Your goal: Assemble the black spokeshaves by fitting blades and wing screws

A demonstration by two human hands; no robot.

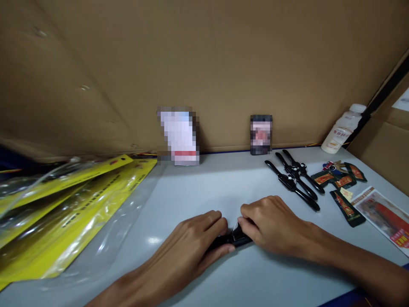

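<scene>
A black spokeshave (238, 239) lies across the front of the table, with both hands on it. My left hand (204, 238) is closed round its left handle, the thumb pressed along the near side. Over its right part my right hand (265, 219) is closed, with thumb and bent fingers near the tool's middle. A pale, shiny bit shows between the hands; I cannot make out what it is. The far ends of the handles are hidden by my fingers. Several more black spokeshaves (298, 170) lie together behind my right hand.
Yellow-edged clear plastic packages (96, 200) spread over the left side. Two pixelated, phone-like objects, one left (180, 136) and one right (261, 135), lean on the cardboard wall (207, 64). A white-capped bottle (343, 130), dark packets (347, 207), keys (335, 166) and a printed card (383, 217) are at right.
</scene>
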